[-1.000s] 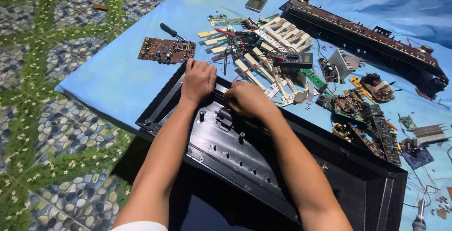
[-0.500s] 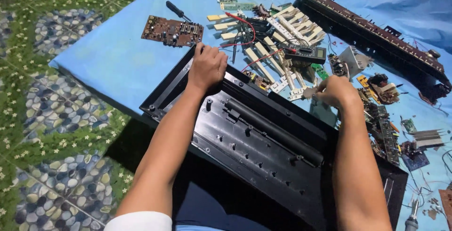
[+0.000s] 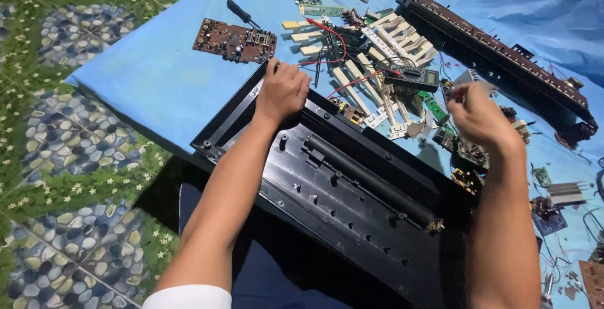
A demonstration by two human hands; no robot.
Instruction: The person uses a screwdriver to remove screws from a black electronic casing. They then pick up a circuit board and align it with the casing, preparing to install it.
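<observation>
A long black plastic casing lies tilted across my lap and the blue cloth, inner side up, with a black bar running along it. My left hand grips the casing's far edge near its left end. My right hand is raised off the casing, above the loose parts at the right. Its fingers are pinched together, and I cannot see whether anything small is between them.
On the cloth lie a brown circuit board, a black-handled screwdriver, several white keys among red wires, a small black meter, green boards and a long dark strip assembly. Patterned tile floor lies left.
My right hand left the middle of the casing and moved right and up, over the loose parts. My left hand stayed on the casing's far edge.
</observation>
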